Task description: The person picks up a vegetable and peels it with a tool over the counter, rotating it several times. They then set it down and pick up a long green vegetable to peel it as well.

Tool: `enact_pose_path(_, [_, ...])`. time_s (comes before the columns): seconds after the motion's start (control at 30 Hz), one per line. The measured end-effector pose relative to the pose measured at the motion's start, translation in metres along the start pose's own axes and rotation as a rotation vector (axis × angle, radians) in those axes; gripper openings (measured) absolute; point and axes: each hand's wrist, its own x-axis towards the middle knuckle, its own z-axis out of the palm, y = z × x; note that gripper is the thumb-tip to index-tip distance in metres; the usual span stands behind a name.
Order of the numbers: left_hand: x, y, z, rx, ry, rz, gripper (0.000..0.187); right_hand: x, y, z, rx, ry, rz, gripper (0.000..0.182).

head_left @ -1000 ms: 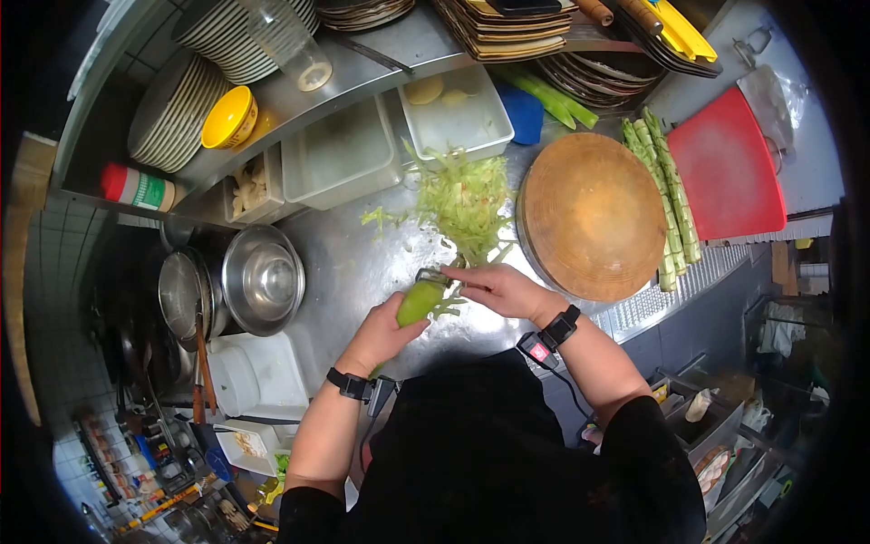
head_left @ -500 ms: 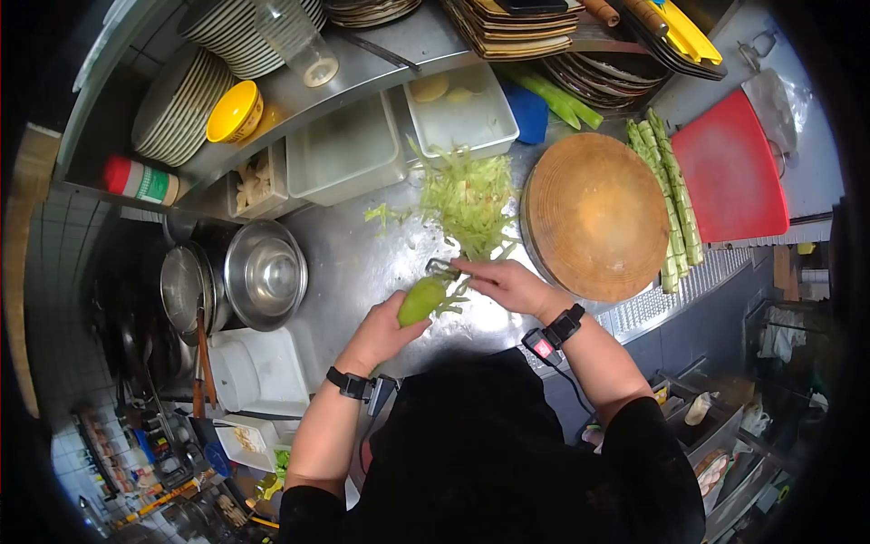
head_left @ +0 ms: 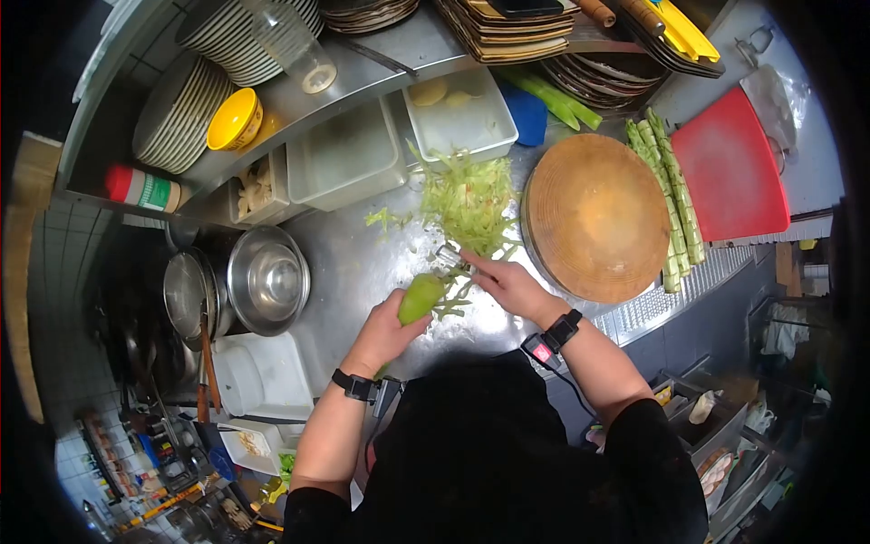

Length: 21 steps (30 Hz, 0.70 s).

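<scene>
A green vegetable piece (head_left: 421,298) is gripped in my left hand (head_left: 385,333), low over the steel counter (head_left: 340,258). My right hand (head_left: 512,292) holds a metal peeler (head_left: 449,258) just beyond and to the right of the vegetable, its index finger stretched along the tool. Peeler and vegetable look slightly apart. Thin green strips hang between the two hands. A loose heap of pale green peelings (head_left: 467,201) lies on the counter behind the peeler.
Right of the peelings stands a round wooden chopping block (head_left: 596,218), with long green stalks (head_left: 675,204) and a red board (head_left: 732,168) beyond. Plastic bins (head_left: 344,159) line the back under a shelf of plates. Metal bowls (head_left: 269,279) are at the left.
The peeler has turned and shifted slightly away from the vegetable, with more of its metal head showing. My left hand still grips the vegetable in nearly the same place.
</scene>
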Motion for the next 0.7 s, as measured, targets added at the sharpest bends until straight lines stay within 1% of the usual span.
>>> enact_pose_path(0.07, [0.005, 0.001, 0.001, 0.013, 0.005, -0.002, 0.041, -0.004, -0.017, -0.004, 0.163, -0.081, 0.005, 0.052])
enact_pose_path(0.1, [0.005, 0.001, 0.001, 0.026, 0.019, -0.015, 0.04, -0.005, -0.026, -0.006, 0.205, -0.126, 0.031, 0.052])
enact_pose_path(0.13, [0.005, 0.001, 0.003, 0.039, 0.034, -0.029, 0.039, -0.006, -0.031, -0.006, 0.205, -0.122, 0.035, 0.052])
enact_pose_path(0.2, [0.006, 0.0, 0.004, 0.042, 0.033, -0.026, 0.038, -0.006, -0.036, -0.006, 0.287, -0.18, -0.038, 0.052])
enact_pose_path(0.23, [0.006, 0.0, 0.004, 0.045, 0.036, -0.024, 0.038, -0.006, -0.034, -0.004, 0.275, -0.192, -0.079, 0.052])
enact_pose_path(0.33, [0.007, -0.003, 0.005, 0.068, 0.049, 0.005, 0.038, -0.007, -0.032, -0.001, 0.286, -0.192, -0.087, 0.053])
enact_pose_path(0.37, [0.007, -0.002, 0.005, 0.068, 0.049, 0.005, 0.038, -0.006, -0.027, 0.001, 0.287, -0.191, -0.087, 0.053])
enact_pose_path(0.43, [0.004, 0.0, 0.004, 0.067, 0.042, 0.014, 0.038, -0.003, -0.01, 0.008, 0.227, -0.151, -0.177, 0.054])
enact_pose_path(0.47, [0.004, -0.002, 0.005, 0.069, 0.038, 0.012, 0.038, 0.001, -0.003, 0.008, 0.23, -0.149, -0.174, 0.054])
enact_pose_path(0.53, [0.008, -0.005, 0.005, 0.086, 0.027, 0.018, 0.039, 0.011, 0.014, 0.003, -0.373, -0.373, 0.059, 0.052])
enact_pose_path(0.57, [0.011, -0.003, 0.004, 0.084, 0.029, 0.026, 0.039, 0.009, 0.02, 0.007, -0.33, -0.194, -0.024, 0.05])
enact_pose_path(0.6, [0.012, -0.001, 0.003, 0.064, 0.05, 0.013, 0.039, 0.015, 0.029, 0.005, -0.341, -0.2, -0.037, 0.05])
enact_pose_path(0.67, [0.002, -0.005, 0.004, 0.048, 0.056, -0.033, 0.039, 0.008, 0.015, 0.006, -0.063, 0.005, -0.122, 0.047])
enact_pose_path(0.7, [0.007, -0.005, 0.003, 0.063, 0.043, -0.035, 0.039, 0.006, 0.006, 0.001, 0.006, -0.03, -0.131, 0.048])
